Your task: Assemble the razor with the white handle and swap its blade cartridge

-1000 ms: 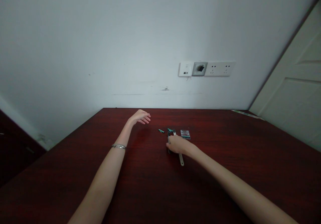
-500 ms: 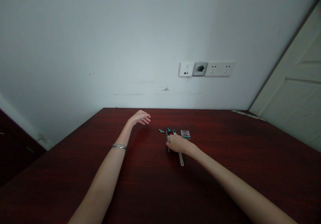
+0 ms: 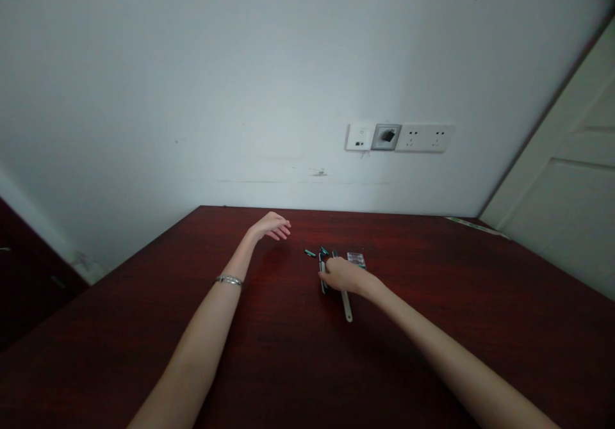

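My right hand (image 3: pixel 340 274) is closed at a slim dark-and-silver razor (image 3: pixel 322 264), its thumb and fingertips on the handle. The razor's small teal-and-black head (image 3: pixel 325 250) points toward the wall. Partly under that hand lies a long pale handle (image 3: pixel 346 306) with a hole at its near end; its middle is hidden. A loose teal-and-black blade cartridge (image 3: pixel 310 253) lies left of the razor. Beyond my right hand is a small clear plastic case (image 3: pixel 355 259), partly covered. My left hand (image 3: pixel 272 225) hovers to the left, fingers spread and holding nothing.
All these things are on a dark red wooden table (image 3: pixel 269 352) set against a white wall. Wall sockets (image 3: pixel 423 138) sit above its back edge. A pale strip (image 3: pixel 475 226) lies at the back right corner, near a white door (image 3: pixel 576 205).
The view has tilted and shifted slightly. My right hand has moved very little at the razor and covers a bit more of the clear case; my left hand stays in place.
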Motion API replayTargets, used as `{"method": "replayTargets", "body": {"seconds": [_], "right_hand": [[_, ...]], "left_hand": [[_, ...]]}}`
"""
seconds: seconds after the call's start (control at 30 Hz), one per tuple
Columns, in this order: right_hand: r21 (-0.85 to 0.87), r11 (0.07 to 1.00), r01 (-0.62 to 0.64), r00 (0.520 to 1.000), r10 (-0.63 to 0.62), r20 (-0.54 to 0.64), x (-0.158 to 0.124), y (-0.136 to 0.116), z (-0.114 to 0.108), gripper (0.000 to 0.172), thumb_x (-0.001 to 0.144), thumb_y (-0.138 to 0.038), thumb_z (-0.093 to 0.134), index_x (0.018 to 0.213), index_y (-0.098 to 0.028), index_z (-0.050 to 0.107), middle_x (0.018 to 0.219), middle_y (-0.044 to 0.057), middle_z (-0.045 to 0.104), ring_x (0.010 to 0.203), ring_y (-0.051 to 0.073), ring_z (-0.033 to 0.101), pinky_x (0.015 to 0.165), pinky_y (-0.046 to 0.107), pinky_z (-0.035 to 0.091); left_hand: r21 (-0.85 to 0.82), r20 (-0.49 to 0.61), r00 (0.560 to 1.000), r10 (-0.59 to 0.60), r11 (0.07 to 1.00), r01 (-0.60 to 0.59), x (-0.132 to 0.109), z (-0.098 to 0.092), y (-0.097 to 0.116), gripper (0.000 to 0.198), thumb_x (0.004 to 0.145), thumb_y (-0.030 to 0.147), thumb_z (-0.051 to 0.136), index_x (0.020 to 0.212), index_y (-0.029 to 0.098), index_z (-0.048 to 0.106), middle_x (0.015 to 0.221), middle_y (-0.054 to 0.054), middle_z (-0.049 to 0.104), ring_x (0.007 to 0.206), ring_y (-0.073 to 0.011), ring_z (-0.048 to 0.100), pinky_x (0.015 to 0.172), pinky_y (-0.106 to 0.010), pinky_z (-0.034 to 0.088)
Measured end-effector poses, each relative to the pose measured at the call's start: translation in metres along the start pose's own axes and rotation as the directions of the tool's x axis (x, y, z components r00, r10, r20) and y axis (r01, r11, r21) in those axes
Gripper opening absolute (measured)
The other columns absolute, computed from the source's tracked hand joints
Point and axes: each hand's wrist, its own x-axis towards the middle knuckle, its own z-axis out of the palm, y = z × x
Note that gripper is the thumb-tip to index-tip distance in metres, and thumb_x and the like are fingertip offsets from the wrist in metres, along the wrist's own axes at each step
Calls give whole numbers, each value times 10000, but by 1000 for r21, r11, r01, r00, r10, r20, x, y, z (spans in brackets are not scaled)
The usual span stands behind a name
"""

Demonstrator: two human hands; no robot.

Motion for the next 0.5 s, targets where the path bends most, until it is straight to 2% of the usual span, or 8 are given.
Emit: {"method": "replayTargets", "body": {"seconds": [0.1,0.2,0.27,0.37,0.5], "right_hand": [[43,999,25,999,-23,-36,-3,16,-18,431,886,-369,376,837,-91,702,843,155,714,739,203,667,632,257,448],[147,987,61,990,-41,-133,-8,40,-37,466,879,-402,370,678,-106,668,669,108,678,601,164,613,551,242,410],[200,972,122,976,-80,-204,-12,56,-47,426,864,-391,390,670,-111,646,629,79,642,569,143,573,521,231,390],[313,936,162,973,-98,-210,-19,75,-53,380,851,-393,385,739,-116,619,629,45,585,517,116,516,449,210,372],[386,899,208,966,-127,-225,-25,90,-47,361,839,-436,395,736,-140,573,619,14,524,507,104,484,422,199,366]], "left_hand": [[15,-17,1000,24,1000,-24,-5,0,9,342,657,427,677,833,136,651,832,-122,716,686,-205,681,545,-246,486],[-22,-33,991,127,992,-127,-10,2,19,314,672,381,666,858,129,656,843,-117,710,712,-191,671,576,-252,504],[-12,-36,980,198,980,-198,-13,6,22,278,687,340,647,854,118,662,820,-115,703,707,-180,657,580,-254,509],[118,19,954,299,947,-299,-16,18,20,240,675,289,642,836,114,678,796,-105,693,695,-176,634,533,-241,491],[374,170,912,374,832,-411,-20,40,9,262,679,269,638,884,117,695,797,-80,687,661,-162,613,544,-239,468]]}}
